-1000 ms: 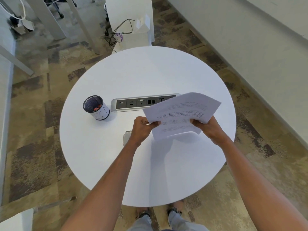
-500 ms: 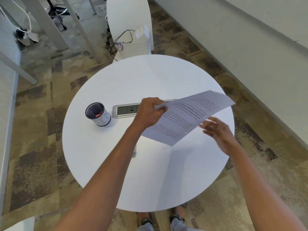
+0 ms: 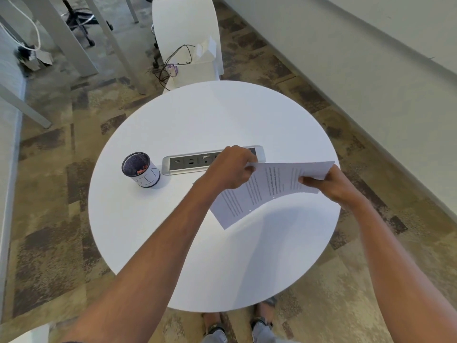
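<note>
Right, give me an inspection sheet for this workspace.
Surface: round white table, with a socket strip set into it.
Job's things: printed papers, held above the table.
Clutter: mesh pen cup, left of the socket strip.
Hands: left hand grips the papers' far corner; right hand pinches their right edge.
Cables: dark cables on the white chair beyond the table.
Surroundings: patterned carpet; pale wall on the right.

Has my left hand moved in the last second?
Yes, away from you: the left hand, earlier nearer than the power strip, now covers its right part.
</note>
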A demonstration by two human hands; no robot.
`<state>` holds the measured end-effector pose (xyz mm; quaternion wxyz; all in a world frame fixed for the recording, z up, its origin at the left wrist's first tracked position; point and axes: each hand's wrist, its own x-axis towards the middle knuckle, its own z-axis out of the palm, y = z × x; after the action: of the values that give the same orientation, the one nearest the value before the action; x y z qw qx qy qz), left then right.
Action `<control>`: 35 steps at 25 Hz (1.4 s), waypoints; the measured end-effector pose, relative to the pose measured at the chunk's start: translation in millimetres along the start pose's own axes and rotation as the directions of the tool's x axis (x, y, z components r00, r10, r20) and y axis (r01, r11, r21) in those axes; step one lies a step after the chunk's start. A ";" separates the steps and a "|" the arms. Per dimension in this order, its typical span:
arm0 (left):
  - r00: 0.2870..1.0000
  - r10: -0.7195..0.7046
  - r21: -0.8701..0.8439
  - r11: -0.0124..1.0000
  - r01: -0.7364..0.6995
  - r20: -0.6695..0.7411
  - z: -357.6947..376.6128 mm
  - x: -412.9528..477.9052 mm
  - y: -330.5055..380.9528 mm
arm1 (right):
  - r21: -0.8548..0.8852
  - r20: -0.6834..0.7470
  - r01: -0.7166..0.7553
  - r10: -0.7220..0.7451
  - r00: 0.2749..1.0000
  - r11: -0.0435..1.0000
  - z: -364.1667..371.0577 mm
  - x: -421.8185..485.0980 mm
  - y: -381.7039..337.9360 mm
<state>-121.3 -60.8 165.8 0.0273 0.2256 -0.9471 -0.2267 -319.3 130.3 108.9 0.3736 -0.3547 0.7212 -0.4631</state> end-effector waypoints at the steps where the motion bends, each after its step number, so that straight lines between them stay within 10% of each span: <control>1: 1.000 -0.003 -0.011 1.000 0.003 0.005 -2.0 -2.4 -1.5 | 0.027 0.004 -0.008 0.008 1.000 1.000 1.3 -0.3 3.3; 6: 0.987 -0.162 -0.290 0.945 0.149 -0.022 -12.2 -29.3 -43.5 | 0.153 -0.047 -0.047 0.055 0.997 0.987 6.1 1.3 19.1; 14: 0.963 -0.238 -0.774 0.584 0.246 0.127 22.6 -80.3 -105.8 | 0.269 -0.037 0.013 -0.003 0.999 0.963 2.9 -0.4 18.4; 25: 0.893 -0.416 -0.659 0.722 0.211 -0.171 56.8 -71.5 -91.8 | 0.334 -0.071 0.033 -0.010 0.997 0.942 14.4 9.7 49.8; 35: 0.820 -0.568 -0.773 0.551 0.315 -0.070 82.4 -80.0 -94.9 | 0.355 -0.134 -0.011 0.063 0.989 0.935 32.8 5.7 75.3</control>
<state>-22.8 -66.8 54.1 0.2058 0.4616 -0.6681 -0.5461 -306.0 136.2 27.8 0.3870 -0.2339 0.6579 -0.6022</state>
